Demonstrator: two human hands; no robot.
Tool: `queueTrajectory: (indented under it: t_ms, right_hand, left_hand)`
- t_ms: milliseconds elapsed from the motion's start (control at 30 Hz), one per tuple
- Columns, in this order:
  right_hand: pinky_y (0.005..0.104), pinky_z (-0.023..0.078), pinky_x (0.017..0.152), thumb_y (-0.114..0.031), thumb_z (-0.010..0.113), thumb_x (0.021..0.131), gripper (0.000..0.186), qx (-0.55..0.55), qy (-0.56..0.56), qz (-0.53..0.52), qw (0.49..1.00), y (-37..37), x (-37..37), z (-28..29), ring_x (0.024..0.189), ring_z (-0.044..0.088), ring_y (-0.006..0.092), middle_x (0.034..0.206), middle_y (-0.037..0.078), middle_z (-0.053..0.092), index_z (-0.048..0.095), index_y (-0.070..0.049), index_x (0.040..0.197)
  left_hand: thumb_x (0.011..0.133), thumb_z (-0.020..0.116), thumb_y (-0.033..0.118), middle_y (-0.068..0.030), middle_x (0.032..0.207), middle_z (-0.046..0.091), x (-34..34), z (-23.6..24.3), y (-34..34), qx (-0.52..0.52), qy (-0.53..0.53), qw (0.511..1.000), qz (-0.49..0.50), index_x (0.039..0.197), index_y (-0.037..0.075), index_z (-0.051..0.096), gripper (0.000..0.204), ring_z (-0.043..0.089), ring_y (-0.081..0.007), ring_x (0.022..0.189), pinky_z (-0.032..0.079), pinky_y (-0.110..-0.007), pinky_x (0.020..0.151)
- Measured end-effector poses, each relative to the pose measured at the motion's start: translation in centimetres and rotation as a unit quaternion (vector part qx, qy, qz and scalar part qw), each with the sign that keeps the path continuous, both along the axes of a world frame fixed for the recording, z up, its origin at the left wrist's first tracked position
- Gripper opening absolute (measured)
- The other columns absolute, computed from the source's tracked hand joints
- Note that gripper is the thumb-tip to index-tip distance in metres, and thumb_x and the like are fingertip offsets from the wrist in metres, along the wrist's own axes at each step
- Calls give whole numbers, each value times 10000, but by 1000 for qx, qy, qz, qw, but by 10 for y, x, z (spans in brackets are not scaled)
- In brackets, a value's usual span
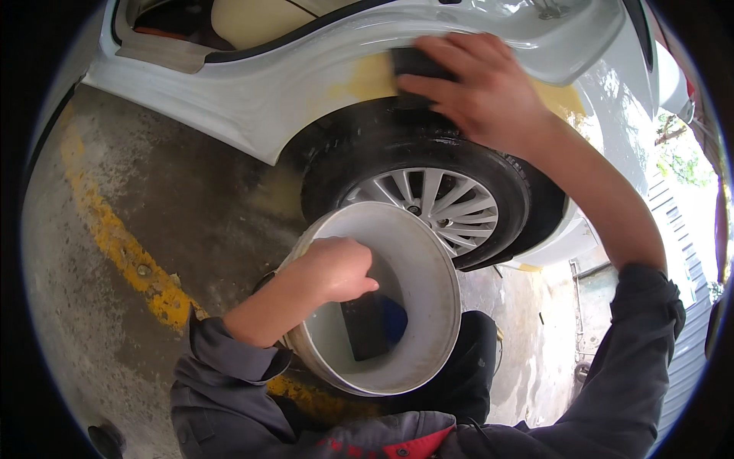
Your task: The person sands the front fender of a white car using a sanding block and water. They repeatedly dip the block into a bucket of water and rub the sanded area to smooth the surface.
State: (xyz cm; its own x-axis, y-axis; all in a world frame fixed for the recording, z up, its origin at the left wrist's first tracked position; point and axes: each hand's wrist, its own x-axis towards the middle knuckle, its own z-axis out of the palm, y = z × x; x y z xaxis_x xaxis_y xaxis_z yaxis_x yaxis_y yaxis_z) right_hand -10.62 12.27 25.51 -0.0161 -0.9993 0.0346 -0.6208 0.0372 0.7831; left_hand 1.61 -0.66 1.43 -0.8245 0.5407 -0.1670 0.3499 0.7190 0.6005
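Note:
My right hand [484, 96] grips a dark flat pad [409, 72] against a yellow patch [359, 76] on the white car panel [252, 99] above the wheel arch; its fingers are slightly blurred. My left hand [340, 271] is closed inside the rim of a white bucket [445, 291]; what it holds, if anything, is hidden. Below that hand a dark rectangular sheet [359, 329] and a blue item [394, 320] lie in cloudy water in the bucket.
The car's tyre [511, 206] and silver wheel [459, 195] stand right behind the bucket. Stained concrete floor [191, 222] with a worn yellow line [122, 241] runs along the left. My dark-clad knee [474, 352] is beside the bucket. A corrugated metal surface [673, 367] is at far right.

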Motion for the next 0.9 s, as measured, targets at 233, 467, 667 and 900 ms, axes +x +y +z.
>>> queueTrajectory:
  t_ms: [233, 467, 667, 900]
  right_hand:
    - [463, 458, 1044, -164, 799, 731, 529, 63, 17, -20, 998, -48, -14, -52, 1268, 567, 303, 1451, 70, 608, 778, -251, 1252]
    - [462, 457, 1028, -190, 788, 736, 501, -25, -1, 13, 1000, -14, -2, -26, 1218, 591, 298, 1449, 89, 609, 786, -254, 1233]
    - [459, 440, 1052, -230, 807, 728, 503, 50, 38, -47, 997, -64, -13, -79, 1279, 571, 281, 1462, 68, 608, 774, -269, 1228]
    - [456, 478, 1054, -214, 843, 741, 526, -78, -23, 37, 996, 26, -11, -7, 1249, 620, 301, 1442, 61, 629, 771, -273, 1259]
  left_hand:
    - [966, 717, 485, -199, 932, 773, -7, 2, 8, -13, -3, 1000, -8, 967, 5, 803, 487, 748, -395, 936, 596, -487, 869]
    - [966, 728, 460, -203, 930, 773, 3, 4, 10, 8, -1, 1000, -8, 974, 5, 805, 462, 749, -403, 940, 597, -491, 867]
    - [954, 729, 476, -188, 930, 778, -6, -8, 11, -38, 22, 999, -3, 954, 48, 822, 437, 746, -396, 915, 593, -494, 842]
    - [948, 736, 487, -183, 931, 774, -6, 9, 8, -63, -53, 996, 25, 936, 19, 802, 473, 747, -382, 938, 592, -488, 852]
